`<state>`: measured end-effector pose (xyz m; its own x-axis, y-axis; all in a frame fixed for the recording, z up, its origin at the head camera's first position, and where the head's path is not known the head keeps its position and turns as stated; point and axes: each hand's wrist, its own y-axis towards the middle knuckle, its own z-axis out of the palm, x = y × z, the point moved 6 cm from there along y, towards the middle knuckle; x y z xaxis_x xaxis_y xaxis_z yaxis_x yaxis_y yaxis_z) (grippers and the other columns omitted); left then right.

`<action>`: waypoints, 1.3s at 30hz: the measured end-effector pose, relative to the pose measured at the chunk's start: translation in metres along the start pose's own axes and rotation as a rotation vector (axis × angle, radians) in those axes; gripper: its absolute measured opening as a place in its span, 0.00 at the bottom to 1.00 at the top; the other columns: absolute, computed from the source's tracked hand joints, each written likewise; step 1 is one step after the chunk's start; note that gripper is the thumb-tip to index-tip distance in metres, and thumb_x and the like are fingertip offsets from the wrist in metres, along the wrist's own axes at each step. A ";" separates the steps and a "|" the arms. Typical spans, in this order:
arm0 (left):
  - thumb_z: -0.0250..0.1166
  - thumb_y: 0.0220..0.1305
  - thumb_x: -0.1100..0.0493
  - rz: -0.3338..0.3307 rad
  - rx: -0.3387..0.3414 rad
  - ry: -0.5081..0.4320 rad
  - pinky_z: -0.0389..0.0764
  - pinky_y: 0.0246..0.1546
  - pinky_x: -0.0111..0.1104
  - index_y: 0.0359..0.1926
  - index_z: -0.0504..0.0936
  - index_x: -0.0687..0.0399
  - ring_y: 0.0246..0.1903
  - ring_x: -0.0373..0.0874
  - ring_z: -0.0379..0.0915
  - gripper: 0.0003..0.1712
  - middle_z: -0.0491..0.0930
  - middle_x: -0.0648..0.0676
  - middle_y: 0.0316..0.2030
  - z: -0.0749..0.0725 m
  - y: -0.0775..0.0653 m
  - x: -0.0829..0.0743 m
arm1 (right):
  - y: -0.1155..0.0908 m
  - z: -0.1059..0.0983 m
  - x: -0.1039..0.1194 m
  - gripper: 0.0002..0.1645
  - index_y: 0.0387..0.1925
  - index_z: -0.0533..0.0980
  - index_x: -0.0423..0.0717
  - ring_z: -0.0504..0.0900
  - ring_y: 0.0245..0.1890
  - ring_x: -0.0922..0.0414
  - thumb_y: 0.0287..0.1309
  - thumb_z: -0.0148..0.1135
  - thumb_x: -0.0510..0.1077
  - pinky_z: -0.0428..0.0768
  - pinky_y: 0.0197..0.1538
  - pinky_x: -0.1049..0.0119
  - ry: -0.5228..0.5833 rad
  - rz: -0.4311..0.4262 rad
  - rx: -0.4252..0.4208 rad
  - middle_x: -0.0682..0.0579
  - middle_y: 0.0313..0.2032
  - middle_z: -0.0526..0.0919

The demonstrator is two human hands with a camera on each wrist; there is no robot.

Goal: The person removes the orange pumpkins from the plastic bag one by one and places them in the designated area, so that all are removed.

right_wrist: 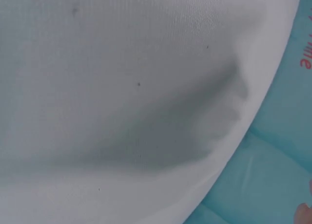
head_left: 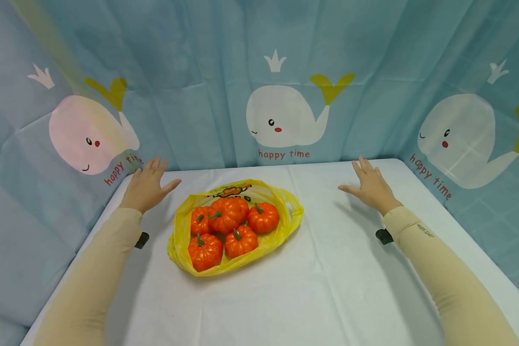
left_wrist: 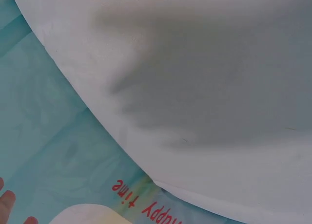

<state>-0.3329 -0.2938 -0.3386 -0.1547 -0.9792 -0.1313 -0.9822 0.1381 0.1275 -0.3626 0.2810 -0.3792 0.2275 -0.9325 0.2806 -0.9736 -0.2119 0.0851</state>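
Observation:
A yellow plastic bag (head_left: 268,246) lies on the white table with its mouth spread wide, left of the middle in the head view. Several shiny orange toy pumpkins (head_left: 264,217) with green stems sit inside it. To the bag's left, my left hand (head_left: 145,189) hovers over the table with fingers spread and thumb pointing toward the bag. My right hand (head_left: 373,189) hovers well to the right of the bag, fingers also spread and holding nothing. Only fingertips (left_wrist: 7,202) show in the left wrist view, and fingertips (right_wrist: 303,214) at the right wrist view's corner.
A white cloth covers the table (head_left: 277,302). Behind it and at both sides hangs a blue curtain (head_left: 190,125) with printed whales and red lettering. Each hand casts a shadow on the cloth. Small black devices sit under both wrists.

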 end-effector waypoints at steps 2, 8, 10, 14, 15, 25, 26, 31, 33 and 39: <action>0.48 0.71 0.31 0.001 0.000 -0.005 0.41 0.73 0.64 0.77 0.48 0.66 0.75 0.70 0.39 0.52 0.43 0.72 0.76 0.000 -0.001 0.000 | -0.001 0.000 0.002 0.65 0.78 0.42 0.38 0.36 0.79 0.38 0.60 0.54 0.76 0.35 0.78 0.41 0.013 0.000 0.003 0.38 0.79 0.32; 0.49 0.70 0.31 0.008 -0.011 -0.023 0.42 0.73 0.64 0.77 0.49 0.66 0.75 0.70 0.39 0.53 0.43 0.71 0.77 -0.003 -0.006 -0.001 | -0.003 0.002 0.005 0.66 0.79 0.39 0.42 0.38 0.78 0.36 0.58 0.55 0.77 0.36 0.78 0.40 0.031 0.004 0.021 0.41 0.79 0.31; 0.50 0.70 0.31 0.012 -0.017 -0.041 0.43 0.73 0.65 0.76 0.50 0.67 0.75 0.70 0.39 0.52 0.43 0.71 0.77 -0.004 -0.008 -0.003 | -0.005 0.003 0.006 0.67 0.79 0.39 0.42 0.37 0.78 0.36 0.58 0.55 0.77 0.36 0.78 0.40 0.042 0.005 0.022 0.41 0.79 0.32; 0.50 0.70 0.31 0.020 -0.031 -0.079 0.45 0.72 0.65 0.75 0.52 0.68 0.75 0.70 0.40 0.52 0.44 0.71 0.76 -0.005 -0.013 -0.005 | -0.009 0.005 0.013 0.66 0.78 0.39 0.40 0.37 0.78 0.37 0.59 0.56 0.76 0.34 0.78 0.41 0.077 -0.003 0.022 0.38 0.79 0.35; 0.50 0.70 0.31 0.020 -0.031 -0.086 0.45 0.72 0.65 0.75 0.53 0.68 0.75 0.70 0.40 0.51 0.44 0.71 0.76 -0.005 -0.013 -0.005 | -0.009 0.005 0.015 0.66 0.78 0.39 0.39 0.37 0.79 0.37 0.59 0.56 0.75 0.34 0.78 0.41 0.083 -0.008 0.021 0.38 0.79 0.36; 0.49 0.67 0.27 -0.018 0.016 -0.143 0.47 0.72 0.65 0.77 0.48 0.63 0.75 0.70 0.41 0.56 0.42 0.68 0.78 -0.001 -0.016 -0.009 | -0.016 0.012 0.031 0.65 0.79 0.40 0.43 0.37 0.79 0.38 0.58 0.59 0.73 0.36 0.78 0.41 0.116 -0.017 0.041 0.43 0.80 0.35; 0.49 0.67 0.26 -0.022 0.021 -0.146 0.47 0.71 0.65 0.78 0.48 0.63 0.75 0.70 0.41 0.56 0.41 0.68 0.78 -0.001 -0.016 -0.010 | -0.016 0.012 0.032 0.65 0.79 0.40 0.43 0.38 0.79 0.38 0.58 0.59 0.73 0.36 0.78 0.41 0.118 -0.022 0.042 0.43 0.80 0.35; 0.49 0.65 0.25 -0.042 0.048 -0.186 0.47 0.71 0.66 0.78 0.45 0.59 0.76 0.68 0.39 0.57 0.38 0.65 0.79 0.001 -0.020 -0.011 | -0.018 0.015 0.040 0.65 0.79 0.42 0.43 0.40 0.79 0.40 0.57 0.61 0.72 0.37 0.79 0.43 0.125 -0.051 0.035 0.43 0.80 0.38; 0.50 0.65 0.25 -0.043 0.052 -0.201 0.48 0.71 0.66 0.79 0.45 0.58 0.76 0.68 0.39 0.57 0.37 0.64 0.79 0.001 -0.022 -0.012 | -0.020 0.016 0.043 0.65 0.79 0.42 0.43 0.40 0.79 0.40 0.57 0.61 0.73 0.37 0.79 0.43 0.126 -0.059 0.037 0.43 0.80 0.38; 0.51 0.64 0.25 -0.040 0.076 -0.252 0.48 0.70 0.66 0.79 0.43 0.58 0.76 0.69 0.39 0.58 0.35 0.64 0.79 0.003 -0.027 -0.018 | -0.026 0.018 0.053 0.65 0.79 0.41 0.45 0.39 0.79 0.39 0.57 0.62 0.72 0.40 0.77 0.39 0.135 -0.054 0.061 0.46 0.80 0.35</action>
<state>-0.3039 -0.2795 -0.3431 -0.1280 -0.9173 -0.3771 -0.9918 0.1202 0.0443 -0.3258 0.2316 -0.3840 0.2764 -0.8724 0.4031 -0.9582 -0.2823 0.0460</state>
